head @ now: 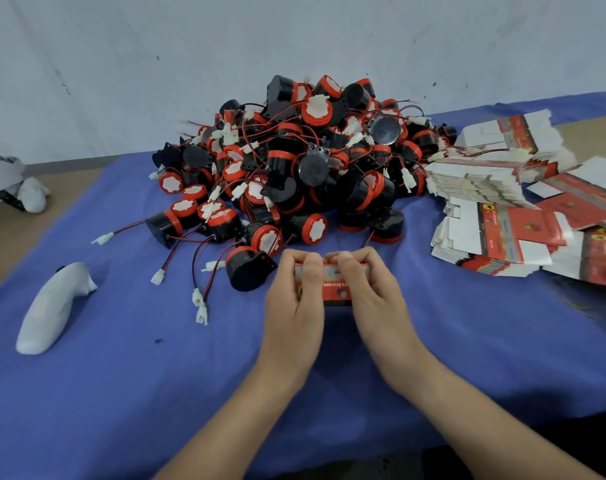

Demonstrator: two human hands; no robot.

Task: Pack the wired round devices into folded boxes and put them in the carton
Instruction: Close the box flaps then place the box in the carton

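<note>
Seemingly closing the folded box (330, 284) mid-table, just before the device heap (294, 161), pinching its top edge with left hand (293, 306) and right hand (374, 299). Next: tucking the flap, then seeking the unseen carton.

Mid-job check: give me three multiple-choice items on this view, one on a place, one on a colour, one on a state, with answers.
1. Where are the flat boxes relative to the pile of devices? A. Left B. Right C. On top
2. What colour is the cloth? A. Green B. Blue C. Yellow
3. How is the red box handled? A. Lies untouched B. One hand holds it C. Both hands hold it
Answers: 1 B, they are stacked to its right; 2 B, it is blue throughout; 3 C, the left hand and right hand grip its ends.
</note>
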